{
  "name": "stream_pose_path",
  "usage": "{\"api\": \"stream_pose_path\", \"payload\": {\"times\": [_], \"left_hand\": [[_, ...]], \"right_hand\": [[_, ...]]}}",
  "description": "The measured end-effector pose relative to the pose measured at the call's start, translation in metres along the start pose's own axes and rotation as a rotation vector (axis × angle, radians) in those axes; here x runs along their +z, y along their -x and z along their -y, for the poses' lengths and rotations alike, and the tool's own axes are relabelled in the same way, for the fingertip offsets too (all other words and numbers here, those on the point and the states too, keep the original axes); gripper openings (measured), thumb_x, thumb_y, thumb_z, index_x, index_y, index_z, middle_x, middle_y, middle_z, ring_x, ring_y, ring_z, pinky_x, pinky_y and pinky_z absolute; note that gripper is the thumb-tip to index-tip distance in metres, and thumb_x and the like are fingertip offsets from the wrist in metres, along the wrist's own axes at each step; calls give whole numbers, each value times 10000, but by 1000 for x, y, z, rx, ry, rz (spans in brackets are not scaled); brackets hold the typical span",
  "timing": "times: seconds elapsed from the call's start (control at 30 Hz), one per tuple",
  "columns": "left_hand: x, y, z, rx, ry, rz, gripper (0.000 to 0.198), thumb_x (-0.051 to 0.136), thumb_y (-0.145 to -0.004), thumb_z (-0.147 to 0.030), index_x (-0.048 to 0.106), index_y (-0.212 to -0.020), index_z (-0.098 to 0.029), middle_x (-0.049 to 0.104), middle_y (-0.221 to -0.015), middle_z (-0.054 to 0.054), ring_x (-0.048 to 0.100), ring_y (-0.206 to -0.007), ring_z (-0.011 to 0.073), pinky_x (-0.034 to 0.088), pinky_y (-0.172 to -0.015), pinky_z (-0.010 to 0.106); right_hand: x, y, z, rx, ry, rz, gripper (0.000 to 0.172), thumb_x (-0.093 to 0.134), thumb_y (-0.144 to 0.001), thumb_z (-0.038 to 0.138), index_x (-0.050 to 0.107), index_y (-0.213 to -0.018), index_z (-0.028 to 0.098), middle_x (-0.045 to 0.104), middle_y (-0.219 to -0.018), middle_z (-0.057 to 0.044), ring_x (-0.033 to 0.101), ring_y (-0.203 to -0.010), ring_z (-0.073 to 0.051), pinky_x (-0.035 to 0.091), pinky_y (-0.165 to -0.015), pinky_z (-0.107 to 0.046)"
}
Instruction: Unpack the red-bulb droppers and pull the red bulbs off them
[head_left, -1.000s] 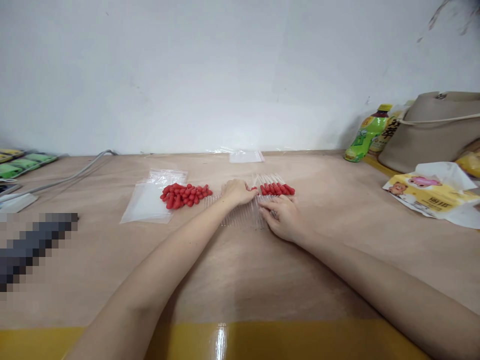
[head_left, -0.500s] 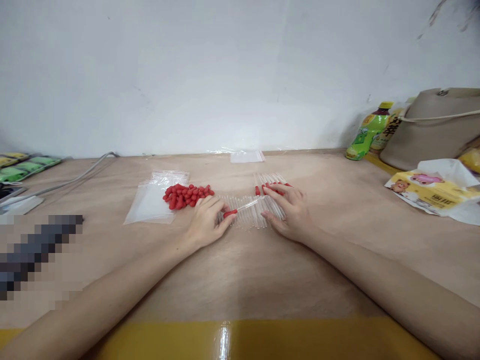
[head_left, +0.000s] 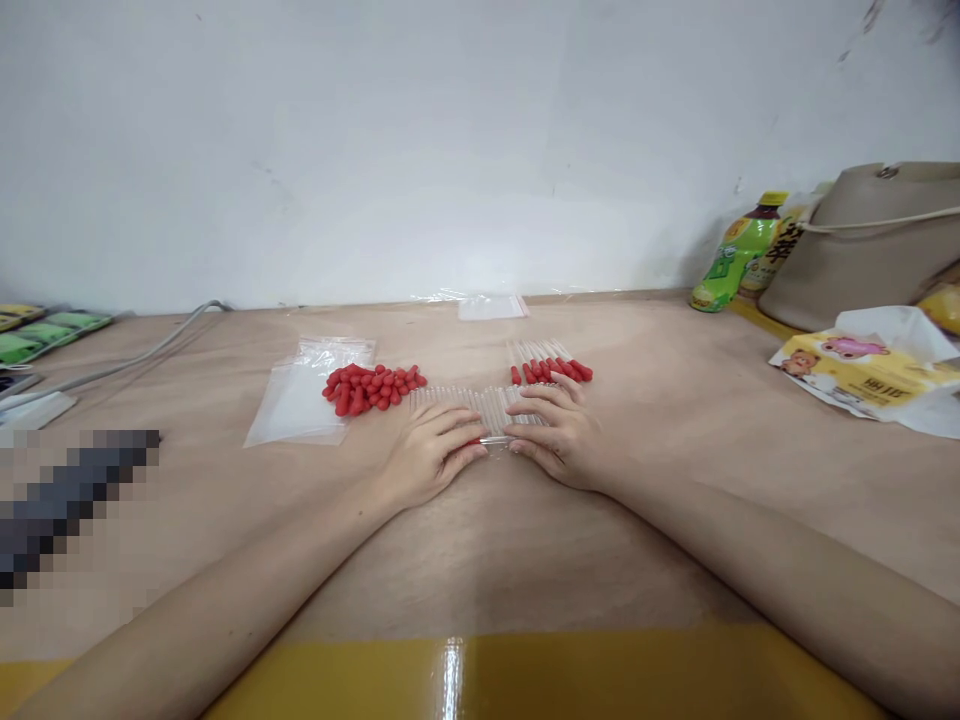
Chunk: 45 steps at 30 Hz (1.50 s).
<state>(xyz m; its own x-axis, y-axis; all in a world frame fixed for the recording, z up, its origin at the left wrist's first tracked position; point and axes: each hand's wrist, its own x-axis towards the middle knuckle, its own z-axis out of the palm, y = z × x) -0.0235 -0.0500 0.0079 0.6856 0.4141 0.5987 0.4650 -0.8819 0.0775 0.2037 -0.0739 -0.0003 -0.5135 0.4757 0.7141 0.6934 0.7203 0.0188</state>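
Observation:
My left hand [head_left: 439,452] is closed on the red rubber bulb [head_left: 474,441] of a dropper. The dropper's clear tube [head_left: 496,439] runs level to my right hand [head_left: 556,432], whose thumb and fingers pinch its other end. Beneath both hands lies a row of clear tubes [head_left: 491,405], side by side and partly covered by my fingers. Just beyond my right hand, several droppers with red bulbs [head_left: 551,368] lie lined up, tubes pointing to the wall. A pile of loose red rubber bulbs [head_left: 371,385] sits behind my left hand.
Clear plastic bags [head_left: 281,410] lie under and beside the bulb pile. Another small bag [head_left: 493,307] is near the wall. At right stand a green bottle [head_left: 739,255] and a beige bag [head_left: 855,250], with a yellow-white wrapper [head_left: 862,370] in front. A grey cable [head_left: 150,352] crosses the left.
Both hands have come closer to me and nearer together, and the dropper has turned from slanted to level. My right hand has moved off the lined-up droppers, showing more red bulbs.

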Motion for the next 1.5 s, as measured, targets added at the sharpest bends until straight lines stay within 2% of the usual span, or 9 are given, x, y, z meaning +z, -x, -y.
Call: {"api": "stream_pose_path", "payload": {"times": [0.2, 0.3, 0.47, 0.8, 1.13, 1.2, 1.3, 1.4, 1.5], "left_hand": [[6, 1, 0, 84, -20, -53, 148, 539, -832, -259, 620, -944, -205, 685, -956, 15, 590, -996, 170, 425, -916, 362], [5, 0, -3, 117, -37, -60, 147, 534, -834, -262, 621, -931, -193, 687, -952, 24, 601, -982, 164, 436, -912, 344], [0, -2, -8, 142, -37, 27, 144, 486, -854, -232, 610, -912, -189, 685, -950, 15, 584, -1021, 161, 389, -966, 353], [-8, -2, -11, 98, -4, 137, 188, 416, -880, -221, 601, -894, -186, 688, -931, 18, 560, -1066, 174, 342, -990, 378], [-13, 7, -7, 208, -95, 32, 128, 477, -848, -166, 594, -897, -182, 684, -900, 18, 564, -1040, 176, 342, -987, 383], [-16, 12, -1, 154, -145, -10, 126, 493, -840, -169, 600, -904, -187, 672, -911, 25, 564, -1010, 184, 375, -941, 381], [-23, 16, 13, -69, -221, -114, 144, 507, -839, -239, 619, -918, -195, 624, -875, 45, 558, -866, 182, 442, -768, 336], [-35, 15, 30, -320, -193, -181, 219, 455, -861, -290, 626, -962, -198, 542, -833, 47, 527, -790, 161, 453, -693, 289], [-54, 14, 52, -589, -207, -193, 269, 427, -854, -300, 620, -997, -178, 511, -861, 57, 523, -806, 176, 457, -740, 302]], "right_hand": [[3, -2, 4, -38, -58, 8, 198, 542, -831, 335, 638, -955, 213, 684, -946, -18, 565, -1009, -192, 237, -1019, -472], [9, -1, 4, -88, -139, -20, 168, 537, -839, 282, 625, -954, 197, 697, -907, -8, 590, -990, -174, 291, -1023, -439], [11, 2, 5, -181, -256, -34, 149, 504, -847, 183, 608, -952, 164, 689, -924, -36, 580, -1030, -146, 417, -982, -336], [9, 6, 6, -221, -249, -70, 145, 505, -836, 149, 597, -947, 169, 685, -865, -35, 572, -1047, -159, 433, -992, -374], [-4, 11, 6, -252, -160, -131, 186, 546, -807, 136, 600, -985, 126, 678, -919, -75, 576, -1020, -172, 453, -946, -354], [-9, 12, 1, -149, -104, -174, 149, 561, -800, 149, 625, -934, 139, 686, -811, -51, 610, -881, -157, 466, -871, -327], [-11, 12, -9, 137, 82, -207, 139, 551, -816, 223, 657, -896, 185, 658, -647, -3, 574, -663, -129, 413, -735, -317], [-6, 10, -15, 336, 217, -161, 210, 482, -845, 252, 663, -932, 190, 670, -705, -19, 556, -655, -131, 329, -705, -316], [1, 8, -16, 382, 251, -125, 234, 456, -830, 235, 666, -920, 183, 669, -701, -23, 553, -657, -137, 291, -690, -307]]}}
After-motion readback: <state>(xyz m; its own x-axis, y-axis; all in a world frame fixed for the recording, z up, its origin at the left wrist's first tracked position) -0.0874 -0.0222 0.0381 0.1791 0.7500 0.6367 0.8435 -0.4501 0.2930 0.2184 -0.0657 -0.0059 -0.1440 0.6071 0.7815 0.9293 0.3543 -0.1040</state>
